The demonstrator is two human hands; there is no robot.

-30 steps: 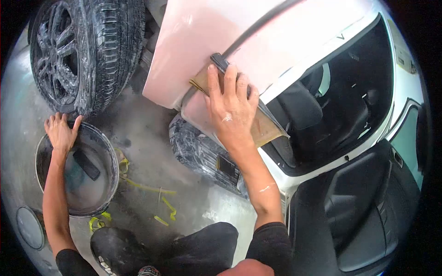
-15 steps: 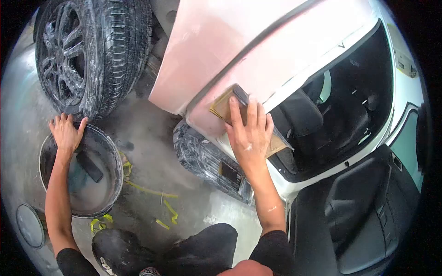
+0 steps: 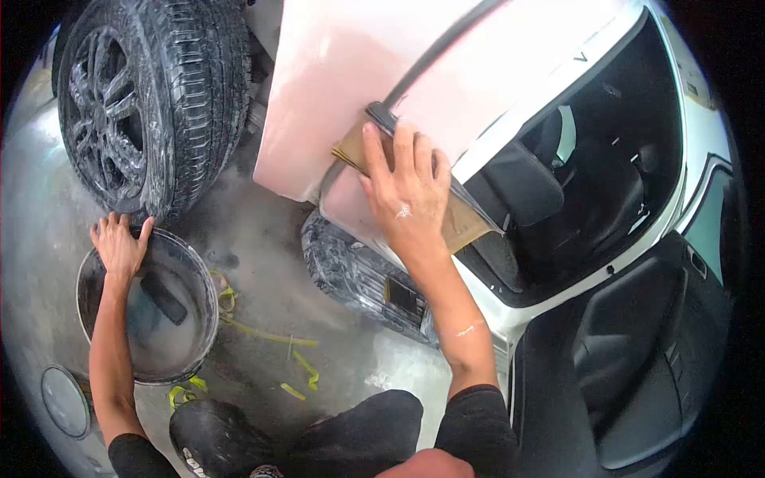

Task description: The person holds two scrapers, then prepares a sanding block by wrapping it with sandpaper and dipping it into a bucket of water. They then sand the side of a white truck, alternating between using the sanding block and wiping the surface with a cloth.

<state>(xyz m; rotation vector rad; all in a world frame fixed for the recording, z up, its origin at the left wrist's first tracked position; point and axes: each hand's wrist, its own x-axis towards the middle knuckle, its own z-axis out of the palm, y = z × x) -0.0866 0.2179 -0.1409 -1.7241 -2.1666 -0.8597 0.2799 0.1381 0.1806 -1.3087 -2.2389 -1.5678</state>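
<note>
My right hand (image 3: 408,195) lies flat on a dark sanding block with tan sandpaper (image 3: 355,149), pressing it against the pale pink car panel (image 3: 343,72) beside a dark seam line. The sandpaper sheet sticks out under my palm toward the open door frame. My left hand (image 3: 119,245) rests on the far rim of a round bucket (image 3: 205,279) on the floor, fingers spread. The bucket holds cloudy water with a dark block (image 3: 163,297) lying in it.
A dusty tyre and wheel (image 3: 143,103) stand at upper left. The car's open door shows dark seats (image 3: 518,187). Yellow tape scraps (image 3: 299,362) lie on the wet concrete floor. A round lid (image 3: 64,401) lies at lower left. My dark-clad knee (image 3: 239,438) is at the bottom.
My right hand slid the sanding block down-right along the panel, then back up-left to the seam. My left hand stayed on the bucket rim.
</note>
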